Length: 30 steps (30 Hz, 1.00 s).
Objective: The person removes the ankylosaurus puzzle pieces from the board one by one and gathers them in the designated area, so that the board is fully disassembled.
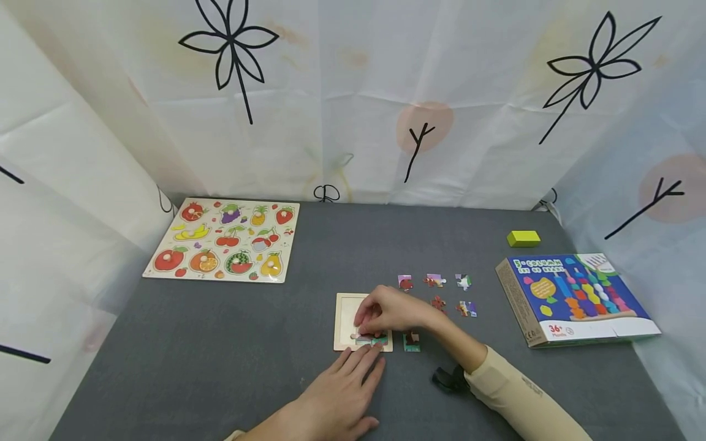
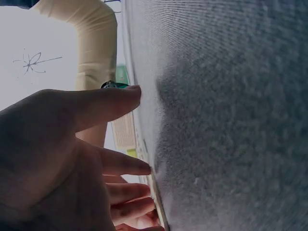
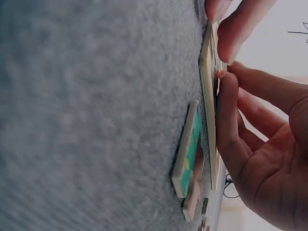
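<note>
A small square wooden puzzle tray lies on the grey table, with pink and green jigsaw pieces along its lower part. My right hand reaches over it from the right. Its thumb and forefinger pinch a small puzzle piece, mostly hidden by the fingers in the right wrist view. My left hand has its fingers extended, the tips touching the tray's near edge. Just right of the tray lies a loose green and brown piece, partly under the right forearm.
Several loose pieces, among them a purple and white one, lie right of the tray. A boxed toy and a yellow-green block stand farther right. At the back left is a fruit puzzle board. Printed curtains enclose the table.
</note>
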Each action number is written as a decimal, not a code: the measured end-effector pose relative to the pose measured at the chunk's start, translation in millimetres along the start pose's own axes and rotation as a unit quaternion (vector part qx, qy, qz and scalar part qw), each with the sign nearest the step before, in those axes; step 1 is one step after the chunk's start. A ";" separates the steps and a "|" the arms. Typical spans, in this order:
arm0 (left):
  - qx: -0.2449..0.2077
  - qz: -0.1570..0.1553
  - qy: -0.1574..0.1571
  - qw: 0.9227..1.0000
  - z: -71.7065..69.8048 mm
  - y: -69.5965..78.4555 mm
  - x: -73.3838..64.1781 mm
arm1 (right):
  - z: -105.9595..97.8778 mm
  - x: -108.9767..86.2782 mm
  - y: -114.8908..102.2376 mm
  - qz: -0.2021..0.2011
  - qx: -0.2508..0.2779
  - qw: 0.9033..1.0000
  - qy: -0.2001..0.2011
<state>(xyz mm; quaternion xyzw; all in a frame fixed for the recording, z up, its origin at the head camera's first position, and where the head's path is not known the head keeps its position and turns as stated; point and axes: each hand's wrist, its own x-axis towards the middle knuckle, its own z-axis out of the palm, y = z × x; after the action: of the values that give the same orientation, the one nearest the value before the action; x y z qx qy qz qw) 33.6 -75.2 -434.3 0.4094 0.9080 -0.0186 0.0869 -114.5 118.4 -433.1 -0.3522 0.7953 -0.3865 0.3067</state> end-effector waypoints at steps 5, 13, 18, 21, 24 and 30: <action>-0.038 0.005 -0.016 0.999 1.1 0.1 3.0 | -0.7 2.9 -2.9 0.018 0.005 1.000 -0.005; -0.056 -0.003 -0.037 0.998 0.6 -0.1 5.0 | -2.2 2.9 -3.9 0.019 0.009 1.000 -0.021; -0.054 -0.003 -0.039 0.998 1.8 -0.1 5.4 | -2.0 0.8 -1.9 -0.001 0.013 1.000 -0.022; -0.052 -0.002 -0.034 0.998 2.9 -0.1 5.1 | -0.8 -1.2 -1.6 -0.014 0.016 1.000 -0.021; -0.052 -0.001 -0.028 0.998 3.5 -0.2 4.9 | 0.4 -4.6 -1.0 -0.022 0.025 0.999 -0.018; -0.047 0.001 -0.023 0.999 3.4 -0.3 5.1 | -1.9 -18.5 -0.4 -0.033 0.055 0.998 0.009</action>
<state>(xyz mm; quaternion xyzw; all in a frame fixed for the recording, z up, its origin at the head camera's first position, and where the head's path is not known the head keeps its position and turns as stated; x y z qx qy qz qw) 30.5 -72.1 -438.5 0.4056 0.9051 0.0152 0.1270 -105.4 133.7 -427.8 -0.3576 0.7633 -0.4427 0.3059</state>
